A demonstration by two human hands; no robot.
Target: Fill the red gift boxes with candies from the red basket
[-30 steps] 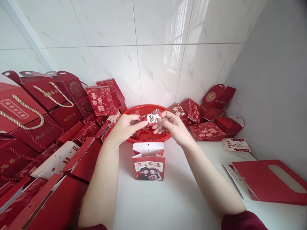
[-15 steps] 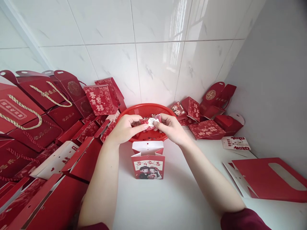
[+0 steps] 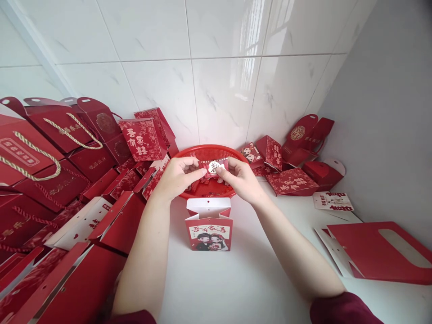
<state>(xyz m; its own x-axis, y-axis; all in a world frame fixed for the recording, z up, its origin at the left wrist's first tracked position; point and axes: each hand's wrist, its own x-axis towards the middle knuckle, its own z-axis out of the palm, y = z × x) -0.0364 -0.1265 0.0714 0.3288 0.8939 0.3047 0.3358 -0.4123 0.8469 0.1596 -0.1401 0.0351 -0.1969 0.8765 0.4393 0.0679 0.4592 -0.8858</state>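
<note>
Round red plastic mesh basket point(image 3: 189, 154) at back of white surface point(image 3: 249, 279), against tiled wall. Left of basket: heaped red paper gift bags point(image 3: 50, 180) crowd edge. In front of basket: small open red gift box with cartoon couple point(image 3: 209, 227), bare surface around it. Right of basket: more red boxes point(image 3: 292, 182), flat red card point(image 3: 381, 252). Above basket: small red candy packet with white round label point(image 3: 213, 167), level, pinched at both ends, left hand point(image 3: 175, 177) grip and right hand point(image 3: 241, 180) grip each clamped on it.

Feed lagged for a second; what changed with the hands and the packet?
Both hands, left hand and right hand, kept hold of the red packet and turned it label-down, then face-up again. The red basket and open gift box stayed put.
</note>
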